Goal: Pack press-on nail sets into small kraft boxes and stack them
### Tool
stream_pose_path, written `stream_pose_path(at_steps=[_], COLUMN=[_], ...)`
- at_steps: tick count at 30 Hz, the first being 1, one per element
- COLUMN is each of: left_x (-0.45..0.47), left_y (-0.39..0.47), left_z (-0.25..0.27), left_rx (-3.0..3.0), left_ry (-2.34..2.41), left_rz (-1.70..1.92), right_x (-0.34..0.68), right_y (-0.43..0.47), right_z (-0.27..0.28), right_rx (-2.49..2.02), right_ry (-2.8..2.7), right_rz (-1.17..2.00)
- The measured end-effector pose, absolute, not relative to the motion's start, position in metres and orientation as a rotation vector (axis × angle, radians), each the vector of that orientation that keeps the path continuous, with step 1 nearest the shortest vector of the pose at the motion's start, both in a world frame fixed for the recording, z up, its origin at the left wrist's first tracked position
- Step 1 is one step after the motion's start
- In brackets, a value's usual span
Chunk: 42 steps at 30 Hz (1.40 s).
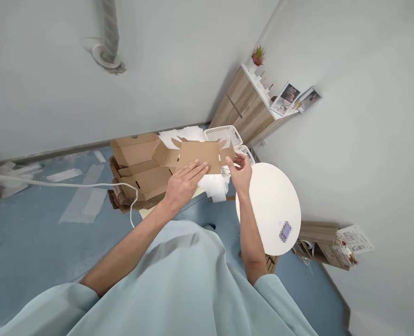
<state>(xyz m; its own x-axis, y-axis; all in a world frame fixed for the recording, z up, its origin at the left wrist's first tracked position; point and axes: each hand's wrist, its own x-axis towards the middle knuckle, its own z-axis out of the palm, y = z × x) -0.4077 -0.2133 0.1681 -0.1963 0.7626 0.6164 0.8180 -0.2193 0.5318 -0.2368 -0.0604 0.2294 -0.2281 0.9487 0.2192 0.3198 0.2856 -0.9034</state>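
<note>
The left hand (184, 184) lies open and flat on one partly folded cardboard box (200, 153), which reaches across to the right hand (241, 173), half-curled at a side flap (227, 153); whether it grips, I cannot tell. Two white baskets (219, 129) stand just beyond.

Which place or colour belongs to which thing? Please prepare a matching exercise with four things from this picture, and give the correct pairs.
Things:
1. left hand
2. round table
3. right hand
4. potted plant

Places or colours:
A. on top of the wooden cabinet
B. at the side flap
C. white
D. flat on the main panel of the cardboard box

Pairs: 1-D, 2-C, 3-B, 4-A
</note>
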Motion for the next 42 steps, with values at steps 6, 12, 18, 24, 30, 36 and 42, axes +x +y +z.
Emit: stream_pose_path(at_steps=[6,12,18,24,30,36,42], left_x=[-0.336,-0.246,-0.146,-0.051,0.009,0.028,0.031], left_y=[-0.170,-0.128,-0.085,-0.047,-0.034,-0.037,-0.037], left_z=[0.168,0.133,0.090,0.042,-0.010,-0.048,-0.066], left_rx=[-2.281,-2.686,-2.981,-3.201,-3.413,-3.496,-3.536], left_ry=[-1.598,-1.356,-1.186,-1.006,-1.012,-1.233,-1.319], left_rz=[-1.418,-1.268,-0.935,-0.525,-0.159,0.052,0.182], right_x=[-0.138,-0.025,0.088,0.189,0.248,0.267,0.272], right_y=[-0.057,-0.077,-0.084,-0.083,-0.080,-0.084,-0.091], right_z=[0.233,0.209,0.159,0.087,0.015,-0.038,-0.059], right_rx=[-1.439,-1.621,-1.735,-1.849,-2.031,-2.122,-2.194], right_ry=[-1.510,-1.315,-1.112,-0.965,-0.911,-0.834,-0.801], right_rz=[0.677,0.591,0.658,0.776,0.942,1.088,1.151])
